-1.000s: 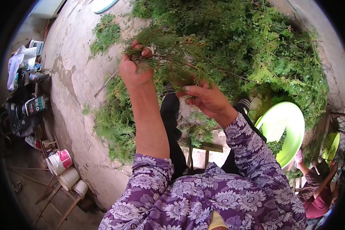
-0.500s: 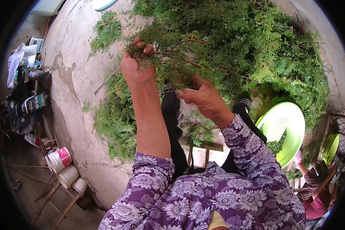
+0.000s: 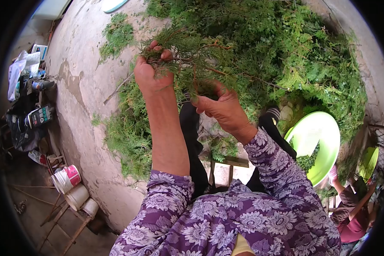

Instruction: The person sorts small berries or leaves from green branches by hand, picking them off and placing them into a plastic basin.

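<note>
My left hand [image 3: 154, 72] is closed round a leafy evergreen branch [image 3: 187, 57], with its fingers curled among the stems and foliage. The branch reaches out to the right, over the pile. Just below its lower sprigs, my right hand [image 3: 228, 111] is closed in a pinch, thumb against fingers. Whatever lies between those fingertips is too small or hidden to make out. To the right of my legs a lime-green basin [image 3: 333, 141] stands tilted, with small green cones or berries [image 3: 307, 162] in it.
A large heap of cut evergreen branches [image 3: 260, 30] covers the floor ahead. Loose greenery [image 3: 128, 128] lies left of my feet. Stacked buckets [image 3: 67, 178] and a wooden frame stand at left. Another person [image 3: 352, 213] sits at lower right near a second green basin [image 3: 368, 162].
My right hand has moved slightly left and down along the lower sprigs. My left hand keeps its hold on the branch, almost still.
</note>
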`<state>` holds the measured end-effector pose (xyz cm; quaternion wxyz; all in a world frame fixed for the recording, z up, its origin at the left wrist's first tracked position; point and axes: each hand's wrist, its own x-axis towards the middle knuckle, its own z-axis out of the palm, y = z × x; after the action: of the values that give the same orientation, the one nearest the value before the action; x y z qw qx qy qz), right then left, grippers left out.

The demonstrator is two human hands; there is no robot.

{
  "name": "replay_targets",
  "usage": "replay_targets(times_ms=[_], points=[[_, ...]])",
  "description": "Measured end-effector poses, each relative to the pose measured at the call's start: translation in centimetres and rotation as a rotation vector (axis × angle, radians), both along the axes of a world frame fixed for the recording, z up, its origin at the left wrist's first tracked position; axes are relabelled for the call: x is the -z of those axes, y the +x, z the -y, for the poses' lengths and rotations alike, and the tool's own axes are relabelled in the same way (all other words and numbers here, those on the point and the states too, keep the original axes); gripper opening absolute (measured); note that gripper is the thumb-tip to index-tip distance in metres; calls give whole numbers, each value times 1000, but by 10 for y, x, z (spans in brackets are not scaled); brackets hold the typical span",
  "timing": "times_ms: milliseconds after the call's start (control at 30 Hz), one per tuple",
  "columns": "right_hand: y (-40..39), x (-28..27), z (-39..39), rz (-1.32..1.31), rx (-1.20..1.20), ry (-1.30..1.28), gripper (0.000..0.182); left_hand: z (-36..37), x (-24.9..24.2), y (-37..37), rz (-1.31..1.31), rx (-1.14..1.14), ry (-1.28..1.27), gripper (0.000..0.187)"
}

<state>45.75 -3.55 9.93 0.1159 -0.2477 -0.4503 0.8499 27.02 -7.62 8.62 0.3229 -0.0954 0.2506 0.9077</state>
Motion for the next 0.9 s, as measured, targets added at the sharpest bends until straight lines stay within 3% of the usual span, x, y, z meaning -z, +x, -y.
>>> replay_targets(times_ms=[100, 167, 300, 500, 567, 600, 900], points=[[-3, 0, 3, 30, 30, 70, 32, -2, -2, 4, 15, -10, -7, 33], [-9, 14, 7, -80, 111, 271, 31, -3, -3, 7, 3, 6, -9, 33], [-5, 14, 3, 21, 25, 236, 30, -5, -4, 8, -6, 10, -46, 33], [1, -1, -1, 70, -43, 75, 18, -4, -5, 5, -33, -26, -88, 30], [7, 5, -2, 162, -143, -199, 16, 1, -5, 3, -74, -40, -128, 29], [9, 5, -3, 161, -143, -198, 16, 7, -3, 1, -77, -39, -102, 28], [29, -2, -7, -11, -272, -634, 17, 6, -3, -2, -137, -119, -179, 24]])
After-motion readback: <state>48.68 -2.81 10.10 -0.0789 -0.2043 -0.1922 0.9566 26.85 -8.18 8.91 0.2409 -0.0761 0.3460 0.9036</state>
